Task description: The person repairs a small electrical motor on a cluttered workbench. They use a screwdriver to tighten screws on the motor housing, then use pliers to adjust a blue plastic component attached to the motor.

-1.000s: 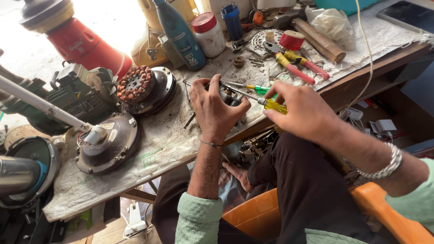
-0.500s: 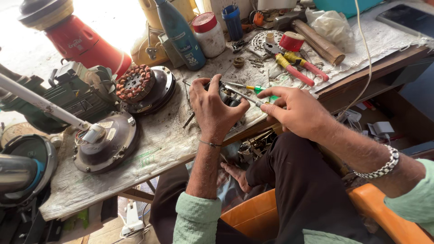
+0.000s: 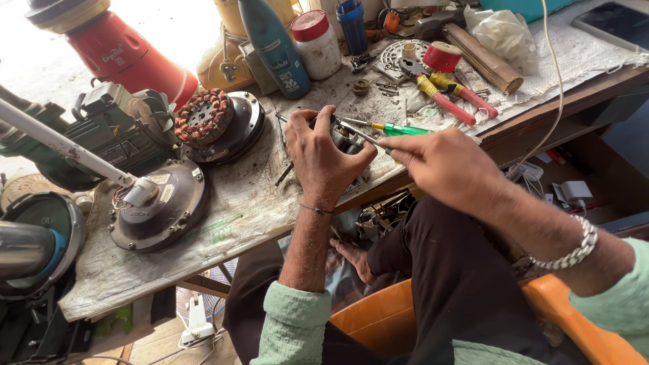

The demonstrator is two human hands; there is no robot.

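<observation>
My left hand (image 3: 323,159) is clamped over a small dark motor part (image 3: 346,139) on the cloth-covered workbench (image 3: 230,216). My right hand (image 3: 446,164) pinches a thin metal tool shaft (image 3: 360,134) whose tip rests against that part; the tool's handle is hidden inside the hand. Just behind lies a green-handled screwdriver (image 3: 399,128) flat on the bench. Much of the motor part is hidden under my left palm and fingers.
A fan motor housing (image 3: 159,206) with a white rod and a copper-wound stator (image 3: 205,118) lie at left. Behind stand a blue bottle (image 3: 274,44), a white jar (image 3: 316,42), red-and-yellow pliers (image 3: 443,94), a hammer (image 3: 473,47) and a red tape roll (image 3: 442,57). An orange stool (image 3: 378,318) is below.
My right hand has slid lower and closer to the left hand. The yellow-green handle it gripped a second ago is no longer seen in it. The left hand stays put.
</observation>
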